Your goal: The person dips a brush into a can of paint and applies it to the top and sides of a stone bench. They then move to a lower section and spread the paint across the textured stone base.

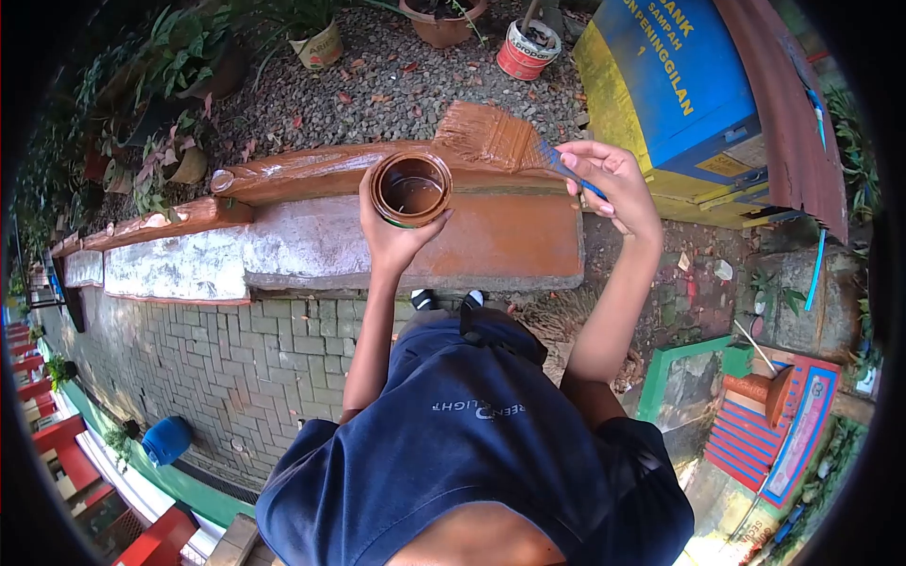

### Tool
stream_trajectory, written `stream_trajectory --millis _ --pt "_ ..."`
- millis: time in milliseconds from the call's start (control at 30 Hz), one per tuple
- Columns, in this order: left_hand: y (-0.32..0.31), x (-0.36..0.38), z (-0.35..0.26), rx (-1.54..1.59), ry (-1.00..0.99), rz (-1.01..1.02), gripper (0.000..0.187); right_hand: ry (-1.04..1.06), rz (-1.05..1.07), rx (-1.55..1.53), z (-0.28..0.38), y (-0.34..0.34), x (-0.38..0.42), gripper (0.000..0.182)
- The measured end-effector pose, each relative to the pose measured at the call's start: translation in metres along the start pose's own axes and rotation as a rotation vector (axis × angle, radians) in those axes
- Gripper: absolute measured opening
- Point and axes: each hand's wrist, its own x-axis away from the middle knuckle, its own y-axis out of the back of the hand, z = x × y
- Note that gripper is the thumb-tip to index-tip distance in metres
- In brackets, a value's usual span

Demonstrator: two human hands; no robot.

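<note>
My left hand is wrapped round an open paint can with brown paint inside and smeared over its rim. Pinched in the fingers of my right hand is a paintbrush with blue on it, its handle pointing back toward my palm. The brush's tip overlaps the right side of a brown, wood-textured stump shape that rises from a long brown log-like edging. Below the edging runs a low bench-like ledge, coated reddish brown on the right and pale grey on the left.
Potted plants and a red-and-white bucket stand on gravel behind the edging. A blue and yellow box rises at the right. Paving bricks lie under my feet. A blue barrel is at lower left.
</note>
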Motion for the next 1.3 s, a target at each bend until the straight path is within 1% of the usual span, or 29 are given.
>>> stream_trajectory --millis 33,100,167,267,333,367,433,500,567,700,733,767,900,1067,1100,1133,1200,1233,1300 --pt "-0.004 -0.001 0.001 0.017 0.002 0.006 0.096 0.02 -0.021 0.006 -0.003 0.007 -0.002 0.03" --pt "-0.014 -0.004 0.003 0.066 0.007 0.018 0.096 0.019 -0.051 -0.001 -0.001 0.017 0.002 0.029" --pt "-0.025 -0.009 0.004 0.041 -0.004 0.031 0.096 0.019 -0.066 -0.007 0.004 0.021 0.003 0.029" --pt "-0.038 -0.018 -0.002 0.032 -0.03 0.048 0.096 0.019 -0.027 0.034 0.005 0.02 0.004 0.027" --pt "-0.048 -0.025 -0.003 0.059 -0.053 0.053 0.096 -0.031 0.063 0.092 0.004 0.017 0.0 0.025" --pt "-0.052 -0.027 -0.003 0.066 -0.054 0.057 0.096 -0.059 0.097 0.148 0.007 0.016 -0.001 0.026" --pt "-0.056 -0.029 -0.008 0.106 -0.03 0.076 0.097 -0.082 0.086 0.175 0.013 0.014 0.0 0.026" --pt "-0.057 -0.032 -0.009 0.088 -0.06 0.072 0.097 -0.101 0.075 0.204 0.02 0.013 -0.003 0.025" --pt "-0.057 -0.03 -0.01 0.072 -0.081 0.078 0.098 -0.137 0.155 0.261 0.025 0.013 -0.006 0.024" --pt "-0.056 -0.033 -0.018 0.065 -0.095 0.092 0.097 -0.141 0.156 0.286 0.037 0.013 -0.008 0.024" --pt "-0.055 -0.031 -0.02 0.035 -0.095 0.089 0.097 -0.131 0.17 0.306 0.035 0.014 -0.011 0.022" --pt "-0.056 -0.03 -0.017 0.094 -0.078 0.108 0.095 -0.12 0.185 0.327 0.035 0.014 -0.014 0.021" --pt "-0.049 -0.026 -0.02 0.084 -0.06 0.11 0.095 -0.126 0.201 0.336 0.037 0.012 -0.012 0.02" --pt "-0.048 -0.024 -0.012 0.027 -0.049 0.142 0.093 -0.17 0.167 0.376 0.035 0.009 -0.013 0.021" --pt "-0.045 -0.023 -0.016 -0.001 -0.073 0.138 0.091 -0.166 0.165 0.384 0.037 0.008 -0.013 0.021" --pt "-0.047 -0.027 -0.016 0.003 -0.081 0.129 0.091 -0.161 0.179 0.388 0.041 0.006 -0.013 0.021" --pt "-0.046 -0.018 -0.016 0.066 -0.017 0.134 0.091 -0.183 0.192 0.37 0.037 0.004 -0.007 0.021" --pt "-0.046 -0.018 -0.013 0.009 -0.029 0.156 0.092 -0.196 0.194 0.383 0.038 0.004 -0.008 0.02" --pt "-0.049 -0.02 -0.012 0.064 -0.032 0.137 0.092 -0.185 0.185 0.434 0.044 0.002 -0.014 0.021"
